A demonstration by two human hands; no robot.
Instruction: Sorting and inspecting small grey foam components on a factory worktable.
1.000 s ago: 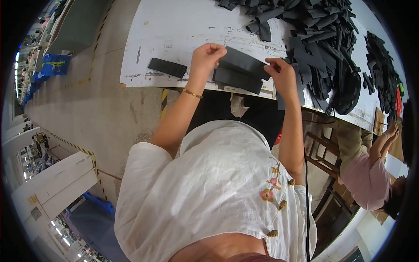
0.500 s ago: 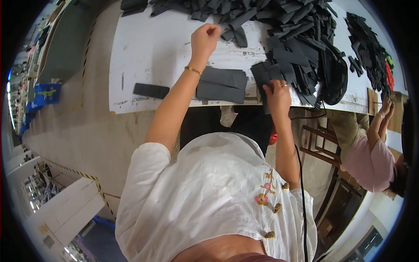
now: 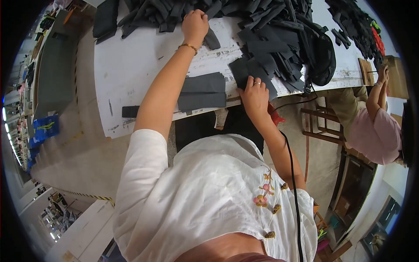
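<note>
Two hands are busy sorting dark fabric pieces: the left hand [image 3: 194,25] is stretched to the far edge of the tabletop [image 3: 131,65], its fingers clenched in a fist, seemingly on a strip from the big heap of dark pieces [image 3: 270,30], though the grip is hard to make out. The right hand [image 3: 254,95] lies fingers spread and flat on a piece at the near edge, just beside the neat stack of grey pieces [image 3: 203,91]. Judging from this, a piece is being picked; next it needs pulling free and laying squarely on the stack.
</note>
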